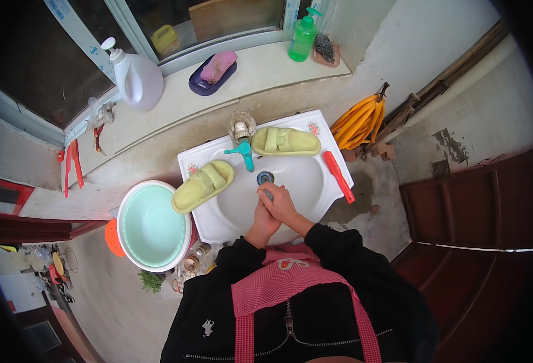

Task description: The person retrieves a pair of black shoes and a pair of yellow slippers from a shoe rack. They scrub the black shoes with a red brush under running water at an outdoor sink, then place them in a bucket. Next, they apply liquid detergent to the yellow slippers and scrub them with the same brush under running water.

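Observation:
My left hand (265, 221) and my right hand (281, 203) are pressed together over the white ceramic sink (300, 181). Between them shows a bit of a small grey object (268, 195), mostly covered by my fingers; its kind is unclear. Just beyond my fingertips is the drain (265, 177), with a turquoise-handled tap (245, 152) above it. One pale green slipper (205, 186) lies across the sink's left rim. Its mate, another pale green slipper (286, 141), rests on the back rim. A red-handled brush or similar tool (339, 177) lies on the right rim.
A white-rimmed basin with a mint interior (154, 225) stands left of the sink. On the windowsill are a white pump bottle (137, 81), pink soap (218, 66) in a purple dish (198, 84), a green pump bottle (301, 41) and a steel-wool scrubber (324, 46). Orange gloves (361, 120) hang at right.

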Demonstrator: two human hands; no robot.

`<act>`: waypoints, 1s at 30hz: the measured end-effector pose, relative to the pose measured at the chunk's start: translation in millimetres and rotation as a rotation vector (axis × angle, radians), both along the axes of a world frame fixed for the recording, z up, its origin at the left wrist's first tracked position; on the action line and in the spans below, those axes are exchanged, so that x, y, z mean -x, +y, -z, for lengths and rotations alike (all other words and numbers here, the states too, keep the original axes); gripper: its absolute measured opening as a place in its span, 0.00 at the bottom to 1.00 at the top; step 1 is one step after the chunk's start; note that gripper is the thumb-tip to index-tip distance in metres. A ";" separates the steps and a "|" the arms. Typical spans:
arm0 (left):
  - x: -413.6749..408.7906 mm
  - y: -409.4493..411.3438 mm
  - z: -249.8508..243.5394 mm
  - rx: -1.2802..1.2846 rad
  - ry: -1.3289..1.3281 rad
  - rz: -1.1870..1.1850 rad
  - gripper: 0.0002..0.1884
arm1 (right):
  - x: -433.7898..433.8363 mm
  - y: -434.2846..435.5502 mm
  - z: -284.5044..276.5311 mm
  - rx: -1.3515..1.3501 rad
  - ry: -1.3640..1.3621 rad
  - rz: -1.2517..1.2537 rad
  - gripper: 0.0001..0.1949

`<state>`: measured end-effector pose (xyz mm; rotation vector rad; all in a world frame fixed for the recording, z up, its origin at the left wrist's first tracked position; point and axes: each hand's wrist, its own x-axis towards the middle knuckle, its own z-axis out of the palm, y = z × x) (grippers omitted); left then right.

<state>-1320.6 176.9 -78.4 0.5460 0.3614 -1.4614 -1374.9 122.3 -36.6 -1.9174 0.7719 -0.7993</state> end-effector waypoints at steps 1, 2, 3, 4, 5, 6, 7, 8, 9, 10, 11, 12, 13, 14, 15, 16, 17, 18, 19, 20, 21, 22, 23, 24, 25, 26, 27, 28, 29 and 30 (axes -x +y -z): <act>4.5 0.4 4.7 -0.029 -0.021 0.029 0.24 | -0.3 -3.4 6.5 -0.021 0.106 0.029 0.08; 6.5 1.4 9.5 -0.059 -0.044 0.056 0.25 | -0.9 -6.9 13.9 -0.045 0.212 0.058 0.10; 5.0 4.0 20.6 -0.092 -0.066 0.077 0.26 | -2.5 -10.5 24.7 -0.072 0.318 0.080 0.11; 1.8 8.5 39.3 -0.165 -0.077 0.163 0.26 | -2.9 -12.6 33.2 -0.074 0.397 0.058 0.12; -4.2 13.4 63.7 -0.235 -0.090 0.245 0.26 | -4.4 -14.4 40.6 -0.075 0.475 0.030 0.14; -9.0 14.3 75.5 -0.304 -0.109 0.348 0.26 | -0.5 -18.1 45.3 -0.081 0.549 0.025 0.15; -15.0 12.9 58.0 -0.371 -0.243 0.432 0.26 | 5.9 -27.0 47.2 -0.109 0.559 0.061 0.15; -21.4 15.4 38.7 -0.434 -0.379 0.514 0.26 | 13.2 -38.6 48.3 -0.137 0.568 0.097 0.15; -27.5 15.4 17.6 -0.486 -0.519 0.606 0.26 | 19.5 -50.5 44.1 -0.166 0.578 0.146 0.15; -38.4 23.9 12.9 -0.376 -0.626 0.600 0.24 | 13.1 -67.4 22.2 -0.021 0.557 0.224 0.15; -52.7 29.8 14.5 -0.347 -0.703 0.617 0.22 | 1.0 -92.1 -13.1 0.127 0.538 0.303 0.14; -65.2 31.7 17.6 -0.303 -0.780 0.654 0.21 | -11.6 -121.3 -40.1 0.212 0.481 0.291 0.15; -77.8 32.6 23.2 -0.255 -0.855 0.677 0.20 | -37.3 -144.4 -73.1 0.339 0.344 0.295 0.16; -84.7 32.3 29.8 -0.216 -0.885 0.653 0.18 | -54.8 -169.4 -99.4 0.456 0.273 0.284 0.16; -89.2 32.1 35.6 -0.176 -0.911 0.624 0.17 | -68.5 -193.5 -125.7 0.515 0.226 0.230 0.19; -91.3 30.5 35.7 -0.100 -1.021 0.643 0.16 | -77.3 -207.2 -147.4 0.502 0.292 0.254 0.27; -93.0 29.6 31.7 -0.033 -1.133 0.642 0.15 | -84.3 -219.8 -151.2 0.558 0.317 0.334 0.38; -94.8 27.5 25.7 -0.022 -1.177 0.647 0.14 | -88.0 -220.2 -164.5 0.519 0.368 0.378 0.41; -99.5 28.1 19.5 -0.019 -1.226 0.649 0.14 | -87.0 -218.3 -161.5 0.495 0.337 0.377 0.40; -102.9 28.6 16.4 -0.016 -1.274 0.649 0.14 | -84.2 -213.1 -155.8 0.473 0.306 0.374 0.40; -109.1 30.8 19.2 -0.010 -1.292 0.663 0.14 | -80.8 -203.7 -149.4 0.451 0.273 0.366 0.39; -120.4 35.6 24.9 -0.023 -1.306 0.657 0.13 | -80.1 -184.4 -142.2 0.463 0.228 0.334 0.36; -130.3 40.4 30.5 -0.036 -1.319 0.650 0.13 | -75.4 -167.2 -127.2 0.481 0.185 0.332 0.34; -134.1 45.9 27.0 -0.016 -1.334 0.642 0.12 | -62.1 -149.7 -108.8 0.496 0.150 0.339 0.32; -137.8 52.8 18.3 0.002 -1.348 0.635 0.11 | -46.2 -129.6 -93.8 0.431 0.158 0.355 0.30; -141.4 58.4 12.4 0.022 -1.365 0.624 0.10 | -30.3 -110.2 -81.2 0.369 0.163 0.370 0.28; -144.2 65.3 12.2 0.024 -1.372 0.591 0.10 | -11.7 -92.2 -69.7 0.337 0.201 0.389 0.27; -149.2 76.9 14.3 0.024 -1.381 0.557 0.11 | 3.6 -77.0 -58.0 0.304 0.234 0.405 0.26; -152.6 88.7 15.6 0.026 -1.390 0.529 0.11 | 18.0 -64.1 -47.3 0.254 0.264 0.424 0.26; -154.5 102.9 15.8 -0.038 -1.405 0.486 0.13 | 32.7 -51.9 -37.2 0.203 0.294 0.442 0.25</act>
